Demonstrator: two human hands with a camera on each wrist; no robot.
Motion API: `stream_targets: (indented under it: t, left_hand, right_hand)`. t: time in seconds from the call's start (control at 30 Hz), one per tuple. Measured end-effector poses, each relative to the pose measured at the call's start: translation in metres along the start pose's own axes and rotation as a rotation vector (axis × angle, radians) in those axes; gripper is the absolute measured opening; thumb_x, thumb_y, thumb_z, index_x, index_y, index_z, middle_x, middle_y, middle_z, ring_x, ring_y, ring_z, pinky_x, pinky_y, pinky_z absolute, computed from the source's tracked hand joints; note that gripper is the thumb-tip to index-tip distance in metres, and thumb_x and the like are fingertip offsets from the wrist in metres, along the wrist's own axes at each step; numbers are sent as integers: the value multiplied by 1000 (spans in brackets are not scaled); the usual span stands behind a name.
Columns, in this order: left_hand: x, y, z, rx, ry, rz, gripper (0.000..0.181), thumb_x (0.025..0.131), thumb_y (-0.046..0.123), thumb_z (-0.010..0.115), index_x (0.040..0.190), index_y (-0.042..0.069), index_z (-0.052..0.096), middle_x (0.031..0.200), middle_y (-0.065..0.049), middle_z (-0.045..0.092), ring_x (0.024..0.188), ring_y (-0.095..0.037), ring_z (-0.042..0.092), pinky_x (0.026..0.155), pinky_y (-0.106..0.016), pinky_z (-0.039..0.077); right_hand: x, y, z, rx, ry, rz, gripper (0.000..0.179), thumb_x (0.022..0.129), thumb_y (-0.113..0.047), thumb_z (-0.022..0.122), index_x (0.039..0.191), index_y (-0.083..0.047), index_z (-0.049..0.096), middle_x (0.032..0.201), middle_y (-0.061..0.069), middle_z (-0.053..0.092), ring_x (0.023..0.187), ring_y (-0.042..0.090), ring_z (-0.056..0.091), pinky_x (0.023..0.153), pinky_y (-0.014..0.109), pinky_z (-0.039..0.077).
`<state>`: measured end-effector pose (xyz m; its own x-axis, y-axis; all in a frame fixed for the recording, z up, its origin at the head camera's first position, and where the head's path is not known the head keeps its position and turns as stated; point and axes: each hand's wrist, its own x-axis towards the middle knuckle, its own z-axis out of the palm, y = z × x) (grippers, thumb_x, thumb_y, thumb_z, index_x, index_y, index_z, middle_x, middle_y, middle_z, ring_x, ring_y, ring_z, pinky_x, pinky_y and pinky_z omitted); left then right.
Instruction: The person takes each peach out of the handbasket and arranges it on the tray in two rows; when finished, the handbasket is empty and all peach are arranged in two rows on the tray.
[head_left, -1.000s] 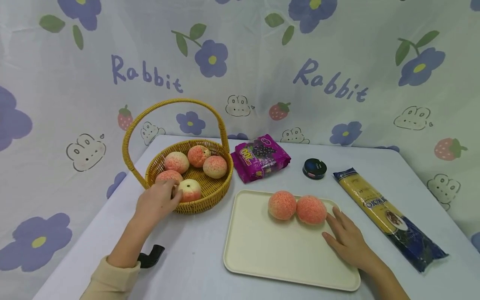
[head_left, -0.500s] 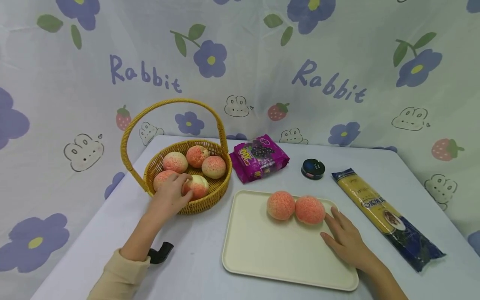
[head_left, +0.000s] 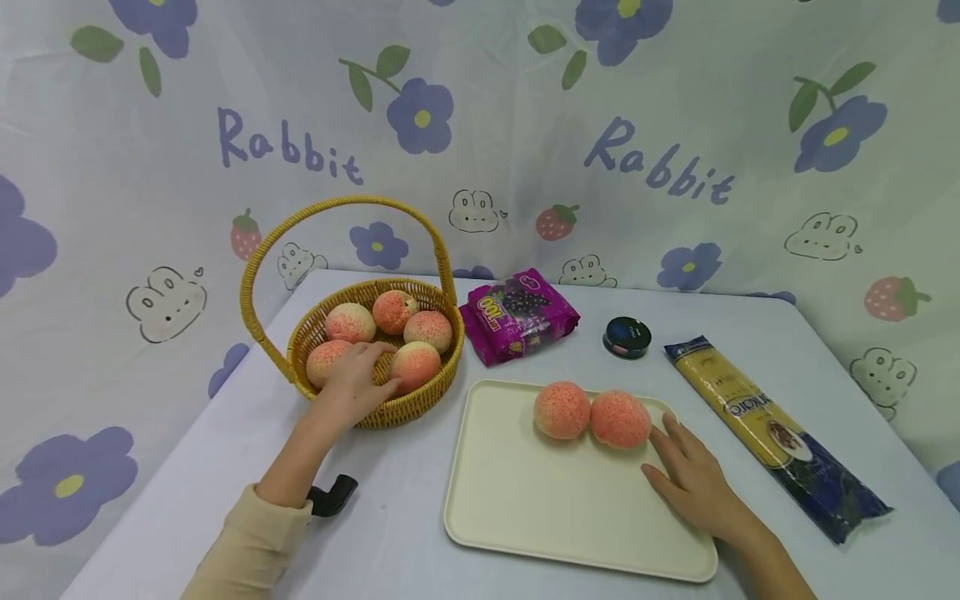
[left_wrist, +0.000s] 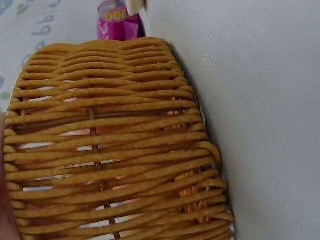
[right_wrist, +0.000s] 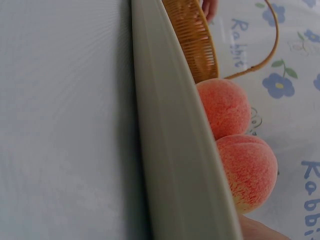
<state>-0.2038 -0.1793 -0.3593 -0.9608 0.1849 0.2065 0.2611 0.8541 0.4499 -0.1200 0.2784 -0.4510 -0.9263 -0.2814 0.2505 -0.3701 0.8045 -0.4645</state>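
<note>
A brown wicker basket (head_left: pixel 408 408) with a tall handle holds several pink-and-cream peaches. My left hand (head_left: pixel 352 387) reaches over its near rim, with fingertips and thumb at the left side of the front-right peach (head_left: pixel 415 367). Under that wrist, another peach (head_left: pixel 327 360) is partly covered. The left wrist view is filled by the basket's woven side (left_wrist: pixel 110 145). On the cream tray (head_left: pixel 555 508), two peaches sit side by side, a left one (head_left: pixel 562 410) and a right one (head_left: pixel 621 419). My right hand (head_left: pixel 693 483) lies over the tray's right edge, fingers relaxed, fingertips at the right peach.
Behind the tray lie a purple grape-printed packet (head_left: pixel 521 315) and a round dark tin (head_left: pixel 627 337). A long yellow-and-blue pasta packet (head_left: pixel 776 433) slants along the right. A black curved object (head_left: pixel 333 497) shows beside the left wrist. A printed cloth hangs behind the table.
My left hand has moved right inside the basket, and the front peach has rolled right with it, its pale top turning out of sight. The right hand and tray peaches stay put.
</note>
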Motion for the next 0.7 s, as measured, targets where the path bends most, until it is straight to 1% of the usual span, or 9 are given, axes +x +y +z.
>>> stream_targets:
  t: [0.13,0.27,0.33,0.4,0.47,0.57,0.63,0.67,0.7]
  left_hand:
    - [5,4,2,0,-39,6,48,80,21,71,120,1,53,110,-17,56,99,-31,49,79,-44,43]
    - [7,7,4,-4,-58,15,49,81,21,70,123,3,51,114,-17,53,102,-30,49,82,-45,44]
    - [9,6,5,9,-60,60,47,82,21,69,123,5,52,117,-16,51,106,-30,48,84,-45,44]
    - [11,5,5,42,-50,171,43,81,17,70,121,8,55,120,-16,50,108,-31,48,86,-46,43]
    - [15,4,5,97,-33,334,38,80,12,71,116,11,58,122,-14,50,110,-31,47,88,-45,43]
    - [21,1,4,151,-10,589,37,76,3,72,111,10,62,122,-14,54,115,-34,46,93,-46,40]
    - [24,0,3,166,-23,695,36,76,0,71,111,9,63,121,-13,56,115,-33,46,94,-44,40]
    - [25,0,3,168,-36,726,35,77,0,70,111,8,63,120,-13,57,115,-33,47,94,-44,40]
    - [26,0,2,175,-48,740,34,77,-1,70,109,8,64,119,-13,57,114,-32,48,94,-43,40]
  right_hand:
    - [0,0,-1,-4,3,-1,56,88,-26,59,135,-1,41,140,30,26,124,51,23,91,67,20]
    - [1,1,-1,4,-10,8,56,89,-27,58,136,-2,40,141,30,24,125,51,21,91,68,19]
    - [1,2,-1,-4,-10,3,56,89,-27,58,136,-2,40,141,30,24,125,51,22,91,68,20]
    - [1,3,0,-13,-3,-3,56,89,-27,58,136,-2,40,140,30,25,125,51,23,91,67,20]
    - [1,4,0,-24,4,-9,56,89,-27,58,135,-2,40,140,30,26,124,51,23,91,67,21]
    - [1,5,1,-28,4,-4,55,89,-27,58,135,-2,40,140,30,26,124,51,23,91,67,21]
    - [1,4,2,-19,-9,6,57,89,-28,58,137,-3,39,141,30,25,125,51,22,92,67,20]
    - [0,4,2,-16,-12,10,57,89,-28,57,137,-3,39,141,30,25,125,51,22,92,67,20]
    - [0,4,2,-12,-15,14,57,89,-28,57,137,-3,39,141,30,24,125,51,22,92,67,20]
